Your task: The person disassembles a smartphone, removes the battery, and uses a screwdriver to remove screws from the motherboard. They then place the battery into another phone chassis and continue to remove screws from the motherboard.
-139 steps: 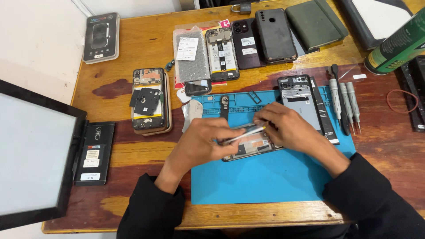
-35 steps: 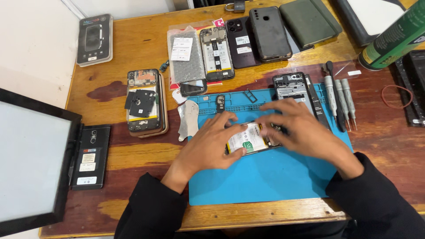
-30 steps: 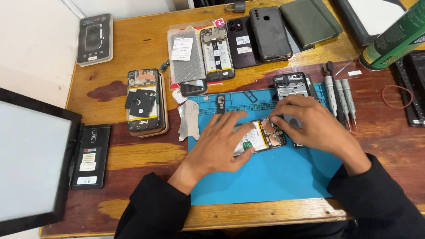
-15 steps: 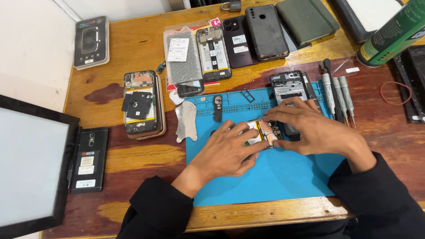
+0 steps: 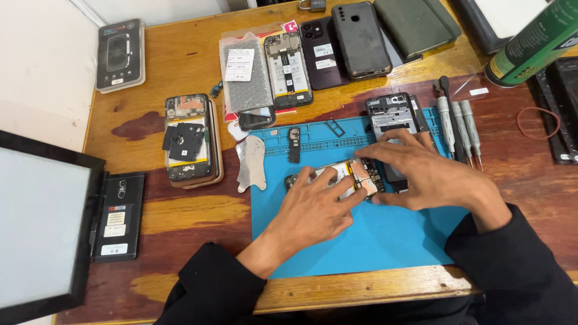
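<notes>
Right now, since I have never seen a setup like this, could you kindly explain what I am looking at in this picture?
There is no machine here: a person works with two bare hands, and the one picture comes from a camera on their head, looking down at a wooden table.

Both hands rest on an opened phone with its back off, lying on a blue work mat. The left hand presses on it with its fingers; the right hand touches its right end.

Around them lie more phones: an opened one to the left, several at the top, and a bare phone frame on the mat. A row of screwdrivers lies to the right, beside a green can. A dark framed panel sits at the left edge.
</notes>
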The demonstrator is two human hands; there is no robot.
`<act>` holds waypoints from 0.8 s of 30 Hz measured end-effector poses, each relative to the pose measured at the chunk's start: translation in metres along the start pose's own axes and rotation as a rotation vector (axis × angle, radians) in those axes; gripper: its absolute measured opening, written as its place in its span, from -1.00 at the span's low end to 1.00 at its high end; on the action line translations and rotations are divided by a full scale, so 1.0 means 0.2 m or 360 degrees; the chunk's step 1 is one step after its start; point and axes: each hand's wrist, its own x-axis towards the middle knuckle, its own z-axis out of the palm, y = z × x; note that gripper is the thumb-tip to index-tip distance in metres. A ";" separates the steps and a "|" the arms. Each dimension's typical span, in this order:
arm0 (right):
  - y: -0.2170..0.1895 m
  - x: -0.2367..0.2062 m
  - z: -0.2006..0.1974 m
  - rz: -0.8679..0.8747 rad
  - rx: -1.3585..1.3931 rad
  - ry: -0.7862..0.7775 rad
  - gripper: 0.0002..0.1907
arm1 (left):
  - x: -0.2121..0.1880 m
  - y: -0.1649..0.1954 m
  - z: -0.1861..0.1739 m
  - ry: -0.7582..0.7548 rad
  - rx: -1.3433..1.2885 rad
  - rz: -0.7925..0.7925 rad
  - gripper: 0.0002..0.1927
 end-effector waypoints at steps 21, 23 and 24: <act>-0.01 0.01 0.02 -0.0102 0.0331 0.0428 0.25 | -0.01 -0.20 -0.11 -0.0073 -0.1324 -0.1060 -0.46; -0.01 0.00 0.04 -0.0075 0.0535 0.0662 0.39 | -0.01 -0.20 -0.10 0.0039 -0.1676 -0.1181 -0.50; -0.02 0.01 0.07 -0.0029 0.0690 0.0654 0.20 | 0.00 -0.19 -0.09 0.0138 -0.1893 -0.1177 -0.52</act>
